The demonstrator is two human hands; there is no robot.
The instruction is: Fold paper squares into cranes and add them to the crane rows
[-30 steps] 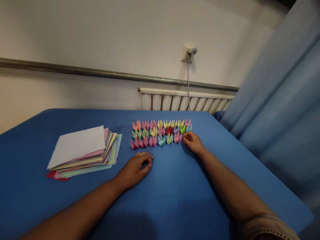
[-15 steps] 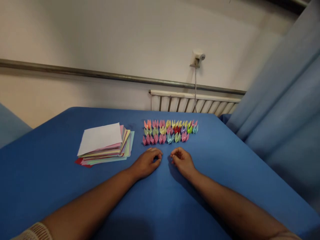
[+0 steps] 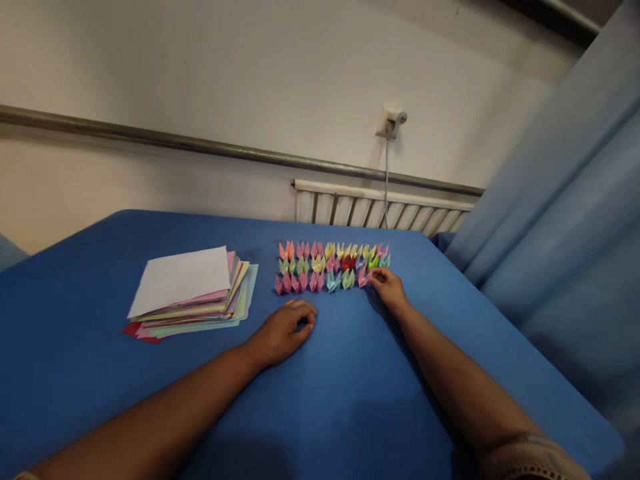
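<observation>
Colourful folded paper cranes stand in three rows on the blue table (image 3: 320, 400). At the right end of the front row is a pink paper crane (image 3: 363, 279). My right hand (image 3: 390, 289) reaches in from the right, thumb and fingertips pinched at that crane's right side. My left hand (image 3: 284, 331) rests on the table in front of the rows, its fingers curled toward the thumb with nothing visible in them. A light blue crane (image 3: 333, 282) and a pale green crane (image 3: 349, 279) stand left of the pinched one.
To the left lies a stack of coloured paper (image 3: 200, 312) topped by a white sheet (image 3: 183, 279). Behind the table are a radiator (image 3: 345, 208), a metal pipe (image 3: 250, 153) and a wall socket (image 3: 389, 123) with a cord. A blue curtain (image 3: 555, 220) hangs at the right.
My right hand has moved right and forward to the pink crane at the end of the front row. My left hand has stayed nearly in place. The view has shifted slightly.
</observation>
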